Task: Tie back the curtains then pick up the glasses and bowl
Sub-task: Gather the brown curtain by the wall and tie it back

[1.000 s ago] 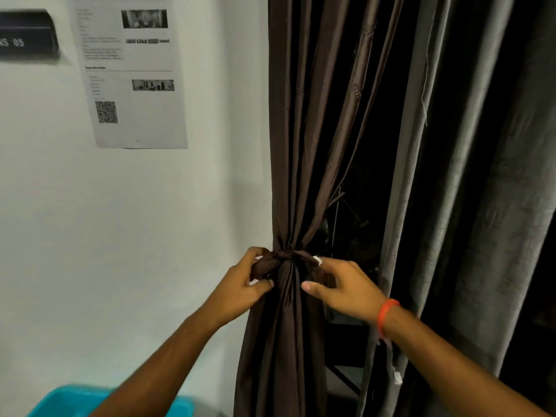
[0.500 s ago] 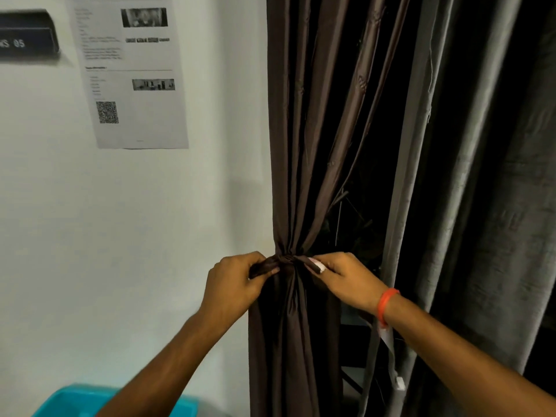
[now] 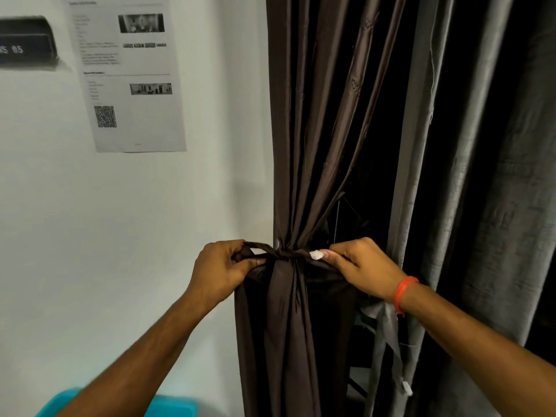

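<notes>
Step in hand: tying back the brown curtain (image 3: 304,145) beside the wall. Left hand (image 3: 218,270) and right hand (image 3: 361,266) each pinch a tie-band (image 3: 285,253) end. Next: cinch the knot.

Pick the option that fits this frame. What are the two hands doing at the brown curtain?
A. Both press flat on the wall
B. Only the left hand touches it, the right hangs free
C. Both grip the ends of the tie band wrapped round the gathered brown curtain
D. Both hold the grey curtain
C: the left hand and right hand each pinch an end of the tie band cinched round the brown curtain, one on either side of the knot.
</notes>
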